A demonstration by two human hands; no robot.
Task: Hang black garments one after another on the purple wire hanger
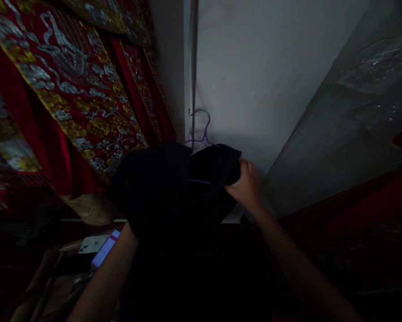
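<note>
A dark garment (167,192), nearly black in the dim light, hangs in front of me on a thin purple hanger (206,126). The hanger's hook rises above the garment's neck opening, near a wall corner, and part of its lower bar shows inside the opening. My right hand (246,183) is closed on the garment's edge at the right of that opening. On the left, my forearm (115,264) reaches up to the garment, and cloth hides my left hand and its fingers.
Red cloth with gold and silver embroidery (96,98) hangs at the left. Below it lie a lit phone (105,250) and a white phone (90,244). Clear plastic sheeting (348,120) covers something on the right, beside a pale wall (254,67).
</note>
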